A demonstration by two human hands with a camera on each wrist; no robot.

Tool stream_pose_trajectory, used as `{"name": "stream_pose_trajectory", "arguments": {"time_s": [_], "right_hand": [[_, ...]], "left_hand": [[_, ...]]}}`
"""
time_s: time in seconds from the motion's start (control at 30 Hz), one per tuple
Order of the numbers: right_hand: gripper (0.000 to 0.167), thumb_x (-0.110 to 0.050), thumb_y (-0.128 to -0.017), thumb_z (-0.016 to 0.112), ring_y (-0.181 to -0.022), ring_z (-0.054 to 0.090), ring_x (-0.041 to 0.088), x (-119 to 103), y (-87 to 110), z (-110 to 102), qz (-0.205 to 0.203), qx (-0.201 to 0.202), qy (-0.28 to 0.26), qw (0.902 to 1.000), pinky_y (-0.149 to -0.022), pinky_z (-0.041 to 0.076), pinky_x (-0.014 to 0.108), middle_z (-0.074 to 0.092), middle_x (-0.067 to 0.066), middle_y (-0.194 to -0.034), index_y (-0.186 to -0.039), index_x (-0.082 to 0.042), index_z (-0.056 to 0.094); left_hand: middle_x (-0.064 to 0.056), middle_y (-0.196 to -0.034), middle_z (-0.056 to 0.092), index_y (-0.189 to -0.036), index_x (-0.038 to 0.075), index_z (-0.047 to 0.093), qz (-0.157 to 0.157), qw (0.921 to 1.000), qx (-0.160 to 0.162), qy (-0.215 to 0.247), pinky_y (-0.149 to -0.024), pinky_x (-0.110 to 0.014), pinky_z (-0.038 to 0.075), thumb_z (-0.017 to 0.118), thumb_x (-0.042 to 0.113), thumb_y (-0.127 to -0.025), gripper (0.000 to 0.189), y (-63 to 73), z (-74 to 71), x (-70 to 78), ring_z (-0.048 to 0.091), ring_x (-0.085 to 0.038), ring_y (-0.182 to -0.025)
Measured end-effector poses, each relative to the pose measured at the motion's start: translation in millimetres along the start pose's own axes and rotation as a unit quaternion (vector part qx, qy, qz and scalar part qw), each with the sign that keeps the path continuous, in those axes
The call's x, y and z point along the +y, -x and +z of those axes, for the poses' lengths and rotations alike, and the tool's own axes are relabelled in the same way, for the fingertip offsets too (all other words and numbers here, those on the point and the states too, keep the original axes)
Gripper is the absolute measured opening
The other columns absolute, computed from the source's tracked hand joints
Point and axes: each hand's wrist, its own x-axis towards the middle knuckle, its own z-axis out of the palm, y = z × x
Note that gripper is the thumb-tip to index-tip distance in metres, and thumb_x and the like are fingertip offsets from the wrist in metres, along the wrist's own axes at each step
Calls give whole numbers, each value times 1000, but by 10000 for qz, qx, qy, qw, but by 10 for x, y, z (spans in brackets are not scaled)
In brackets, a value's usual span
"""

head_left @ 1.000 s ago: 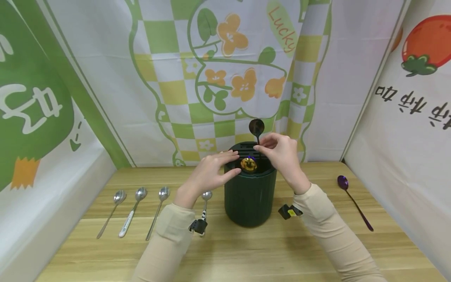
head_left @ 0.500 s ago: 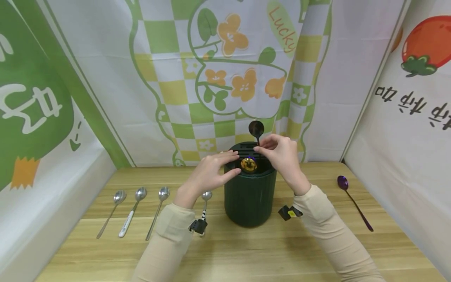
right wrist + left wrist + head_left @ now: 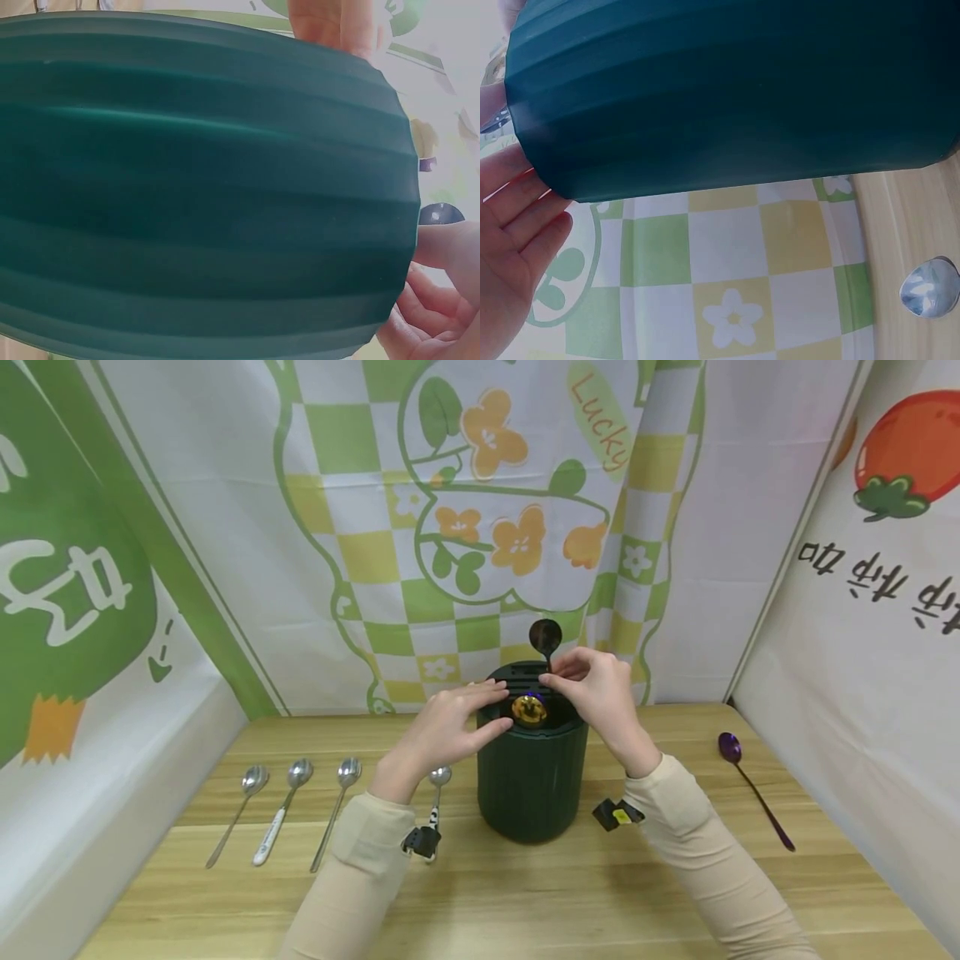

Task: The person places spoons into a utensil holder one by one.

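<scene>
A dark green ribbed utensil holder (image 3: 531, 789) stands upright on the table, with a slotted black divider at its top. My right hand (image 3: 600, 693) pinches the handle of a black spoon (image 3: 545, 636), bowl up, over the holder's right side; the lower handle is hidden inside. Straight fingers of my left hand (image 3: 453, 727) rest on the holder's left rim, and the left wrist view shows these fingers (image 3: 525, 202) along its edge. Between the hands, a gold spoon's bowl (image 3: 529, 711) shows in the holder's opening, with a purple-blue glint behind it.
Left of the holder lie several silver spoons (image 3: 348, 770), one with a cow-patterned handle (image 3: 434, 817) partly behind my left wrist. A purple spoon (image 3: 756, 793) lies at the table's right. Printed cloth (image 3: 480, 635) hangs behind the table.
The black spoon and my right hand have sunk very slightly toward the holder. My left hand stays in place on the rim.
</scene>
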Motion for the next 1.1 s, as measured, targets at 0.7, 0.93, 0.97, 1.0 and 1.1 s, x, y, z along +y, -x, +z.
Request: {"name": "stream_pose_trajectory", "arguments": {"time_s": [0.7,0.93,0.97,1.0,1.1], "right_hand": [[22,-25,-79,78,-76,71,22,89,71,27,15,96,-311,9995,-68,58,37,73,10,-86,-90,-7,71],[22,-26,-79,77,-76,71,21,132,87,37,-85,125,-307,9994,-68,57,36,73,9,-87,-90,-7,71],[22,-26,-79,77,-76,71,20,136,92,38,-98,132,-311,9994,-68,57,36,73,8,-87,-90,-7,71],[22,-26,-79,77,-76,70,20,143,96,42,-113,136,-318,9993,-68,57,35,73,8,-87,-89,-7,71],[21,-26,-79,78,-75,70,18,160,105,53,-130,146,-323,9993,-67,57,34,73,7,-86,-88,-8,71]], "left_hand": [[-5,-136,56,-130,13,60,-1,10000,43,-46,-104,-45,42,56,46,-92,50,2,7,3,53,-25,-126],[-5,-136,56,-130,12,60,20,10000,44,-36,-104,-45,42,56,45,-93,50,-3,-1,9,53,-25,-126],[-5,-136,56,-130,12,60,26,10000,45,-34,-104,-45,42,56,45,-93,50,-3,0,9,53,-25,-125],[-5,-136,56,-130,12,60,27,10000,45,-34,-104,-45,42,56,45,-93,50,-4,1,8,53,-25,-126],[-5,-136,56,-130,12,60,44,10000,49,-43,-104,-44,42,56,45,-93,50,-4,4,6,53,-25,-125]]}}
